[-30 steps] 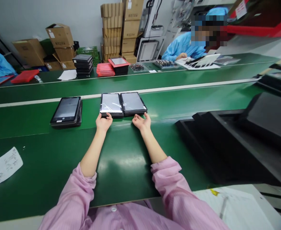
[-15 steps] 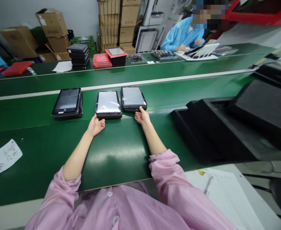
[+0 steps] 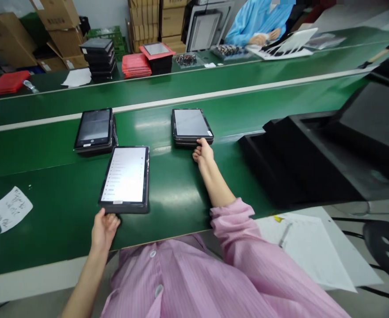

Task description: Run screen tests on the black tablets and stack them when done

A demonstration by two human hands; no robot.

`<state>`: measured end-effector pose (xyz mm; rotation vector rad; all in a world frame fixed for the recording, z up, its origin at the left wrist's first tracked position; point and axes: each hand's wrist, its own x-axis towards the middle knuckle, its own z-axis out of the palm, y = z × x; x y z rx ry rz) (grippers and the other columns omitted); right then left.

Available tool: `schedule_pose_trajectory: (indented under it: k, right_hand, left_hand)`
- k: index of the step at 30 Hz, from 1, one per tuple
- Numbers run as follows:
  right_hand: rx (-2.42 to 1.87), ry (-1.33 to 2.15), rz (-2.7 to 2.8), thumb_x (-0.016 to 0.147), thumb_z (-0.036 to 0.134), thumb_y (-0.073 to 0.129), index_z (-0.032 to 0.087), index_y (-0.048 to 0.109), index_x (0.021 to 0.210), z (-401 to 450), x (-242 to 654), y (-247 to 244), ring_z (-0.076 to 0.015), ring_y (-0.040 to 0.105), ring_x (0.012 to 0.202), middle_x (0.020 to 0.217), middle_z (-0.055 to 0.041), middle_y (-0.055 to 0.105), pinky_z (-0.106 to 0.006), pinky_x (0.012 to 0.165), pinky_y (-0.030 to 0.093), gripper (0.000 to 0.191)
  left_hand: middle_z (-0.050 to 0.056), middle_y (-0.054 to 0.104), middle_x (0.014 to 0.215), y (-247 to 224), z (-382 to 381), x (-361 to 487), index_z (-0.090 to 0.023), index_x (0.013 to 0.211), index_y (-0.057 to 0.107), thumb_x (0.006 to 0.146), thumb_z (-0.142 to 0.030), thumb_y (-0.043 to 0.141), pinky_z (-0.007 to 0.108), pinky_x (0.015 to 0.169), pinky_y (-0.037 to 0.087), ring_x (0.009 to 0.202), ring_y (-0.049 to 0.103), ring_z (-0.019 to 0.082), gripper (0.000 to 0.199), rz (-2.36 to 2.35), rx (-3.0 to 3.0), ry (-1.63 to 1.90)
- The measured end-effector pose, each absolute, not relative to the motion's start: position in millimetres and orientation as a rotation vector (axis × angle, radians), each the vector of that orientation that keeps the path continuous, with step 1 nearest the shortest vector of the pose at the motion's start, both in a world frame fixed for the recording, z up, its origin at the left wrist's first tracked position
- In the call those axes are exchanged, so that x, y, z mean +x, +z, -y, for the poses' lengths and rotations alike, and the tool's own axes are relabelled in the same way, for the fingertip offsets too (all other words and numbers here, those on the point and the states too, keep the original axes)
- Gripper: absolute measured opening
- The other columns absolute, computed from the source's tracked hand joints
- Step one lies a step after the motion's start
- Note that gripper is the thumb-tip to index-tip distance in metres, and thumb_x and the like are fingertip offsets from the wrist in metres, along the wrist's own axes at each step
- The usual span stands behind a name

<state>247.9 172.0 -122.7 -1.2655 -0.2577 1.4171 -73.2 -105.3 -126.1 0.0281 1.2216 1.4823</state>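
A tablet with a lit white screen (image 3: 124, 174) lies on a thicker dark one, or a stack of them, close to the table's front edge. My left hand (image 3: 104, 227) is closed at its near left corner, thumb at the edge and fingers curled under. Farther off to the right is another tablet (image 3: 191, 123) on a dark stack. My right hand (image 3: 204, 151) is closed on the near edge of that stack, thumb against the edge, fingers folded below. A third stack topped by a dark-screened tablet (image 3: 94, 127) stands at the back left, untouched.
Black foam-like trays (image 3: 300, 163) fill the right side of the green table (image 3: 174, 190). A handwritten paper (image 3: 11, 209) lies at left. Past the pale strip (image 3: 148, 104) are red pouches (image 3: 136, 66), stacked dark tablets (image 3: 98, 59) and a person in blue (image 3: 259, 22).
My left hand has pulled the middle tablet stack toward me and to the left, away from the right stack. My right hand stays at the right stack's near edge. The view has tilted down.
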Motion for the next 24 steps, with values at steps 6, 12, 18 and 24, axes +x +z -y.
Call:
schedule_pose_trajectory:
  k: [6,12,18,24]
  right_hand:
    - [-1.315,1.537,0.324,0.076,0.024,0.068,0.026,0.027,0.056,-47.8,260.4,-133.5,-0.0044,0.011,0.034,0.038,0.0125,0.019,-0.02,0.03,0.016,0.046]
    - [-1.351,1.741,0.569,0.066,0.033,0.073,0.025,0.028,0.045,59.2,266.1,-143.1,-0.0037,0.013,0.038,0.04,0.0103,0.022,-0.024,0.038,0.014,0.05]
    - [-1.589,1.956,1.295,0.087,0.057,0.062,0.021,0.05,0.051,90.7,277.9,-117.3,-0.0084,0.029,0.04,0.042,0.0047,0.038,-0.027,0.044,0.021,0.053]
    - [-1.461,1.154,2.171,0.103,0.048,0.046,0.019,0.073,0.08,60.9,289.4,-66.8,-0.0175,0.056,0.063,0.071,-0.0055,0.065,-0.03,0.057,0.042,0.046]
  left_hand:
    - [-0.009,0.043,0.052,-131.2,165.5,-69.3,-0.021,0.068,0.048,0.074,-0.037,0.075,0.021,0.048,0.044,0.043,0.04,0.007,0.032,-1.402,-0.137,1.483]
    - [-0.008,0.045,0.052,-140.0,179.6,-61.0,-0.022,0.071,0.056,0.074,-0.04,0.079,0.026,0.067,0.058,0.057,0.058,0.012,0.029,-1.495,-0.197,1.519]
    - [0.009,0.071,0.075,-135.6,197.4,-91.3,-0.02,0.073,0.068,0.076,-0.066,0.072,0.042,0.077,0.058,0.081,0.073,0.031,0.047,-1.65,0.374,0.934]
    - [0.014,0.07,0.103,-113.6,187.4,-116.3,-0.02,0.12,0.072,0.101,-0.049,0.037,0.043,0.079,0.049,0.093,0.066,0.031,0.049,-2.54,1.422,0.679]
